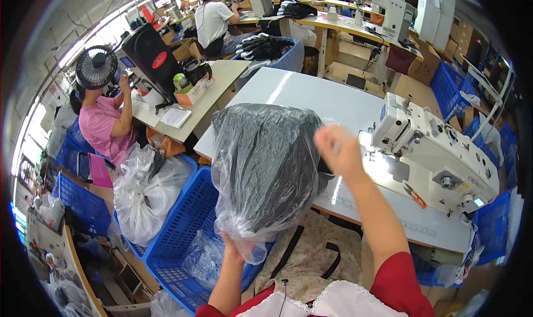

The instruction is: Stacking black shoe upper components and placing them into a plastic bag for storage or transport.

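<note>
Between both hands — clear bag, dark-filled.

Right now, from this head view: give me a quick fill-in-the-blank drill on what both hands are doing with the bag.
1. The left hand grips the clear plastic bag at its ____ end.
2. The bag is full of ____ fabric.
3. The right hand is raised beside the bag, in front of the white ____ machine.
4. Below the bag stands a ____ plastic basket.

Missing words: bottom; dark; sewing; blue
</note>
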The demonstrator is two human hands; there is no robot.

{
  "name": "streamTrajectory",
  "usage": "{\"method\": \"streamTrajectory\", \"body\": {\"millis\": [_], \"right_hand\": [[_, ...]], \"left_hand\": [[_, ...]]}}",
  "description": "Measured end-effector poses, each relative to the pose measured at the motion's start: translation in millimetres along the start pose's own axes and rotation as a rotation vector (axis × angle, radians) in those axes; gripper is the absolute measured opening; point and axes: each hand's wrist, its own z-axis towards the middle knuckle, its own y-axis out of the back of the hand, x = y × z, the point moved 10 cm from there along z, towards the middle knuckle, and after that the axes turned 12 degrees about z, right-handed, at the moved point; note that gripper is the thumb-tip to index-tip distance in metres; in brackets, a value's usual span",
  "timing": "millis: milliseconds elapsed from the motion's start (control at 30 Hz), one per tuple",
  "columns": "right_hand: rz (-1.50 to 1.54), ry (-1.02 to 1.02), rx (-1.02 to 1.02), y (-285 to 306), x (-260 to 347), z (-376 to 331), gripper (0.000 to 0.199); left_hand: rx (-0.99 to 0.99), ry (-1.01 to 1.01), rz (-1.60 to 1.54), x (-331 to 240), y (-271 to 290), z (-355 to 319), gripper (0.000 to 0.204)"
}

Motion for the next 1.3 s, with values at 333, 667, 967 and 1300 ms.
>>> {"method": "streamTrajectory", "body": {"millis": [333, 667, 967, 1300], "right_hand": [[0.115, -0.565, 0.182, -29.9, -195.8, 59.9, 0.044], [0.414, -0.957, 0.368, -45.4, -192.8, 14.7, 0.059], [0.718, -0.912, 0.317, -70.0, -152.2, -0.3, 0.064], [0.513, -0.998, 0.303, -90.3, -186.7, -13.8, 0.07]], "left_hand": [[0.005, 0.058, -0.116, -1.7, -52.1, 19.0, 0.089], [0.027, 0.081, -0.301, -24.0, -98.8, 57.9, 0.069], [0.111, 0.01, -0.421, -49.8, -84.3, 68.2, 0.065], [0.173, -0.142, -0.594, -72.4, -73.5, 69.1, 0.061]]}}
